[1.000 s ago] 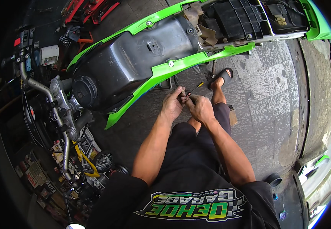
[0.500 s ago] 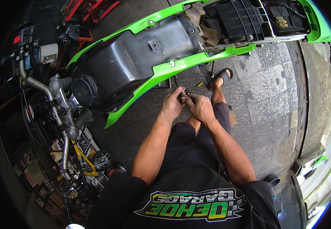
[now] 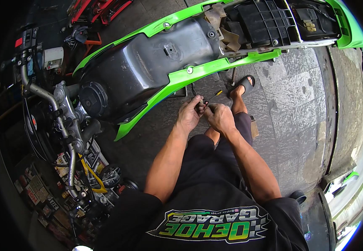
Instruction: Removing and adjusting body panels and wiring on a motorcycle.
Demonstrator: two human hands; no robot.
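Beside the near edge of a motorcycle's green side panel, my two hands meet close together. My left hand is closed, thumb and fingertips pinching a small pale piece. Just to its right, my right hand is closed with bent fingers around something mostly hidden. A bit of dark cable or hose runs down toward my left fingertips from under the panel. A tiny reddish part shows between the hands; its kind is too small to make out. The black fuel tank lies beyond them.
A yellow-handled screwdriver lies on the tiled floor past my hands, near my sandalled foot. The handlebar stands at the left, with cluttered tools and parts below it. A red metal stand sits at the far left.
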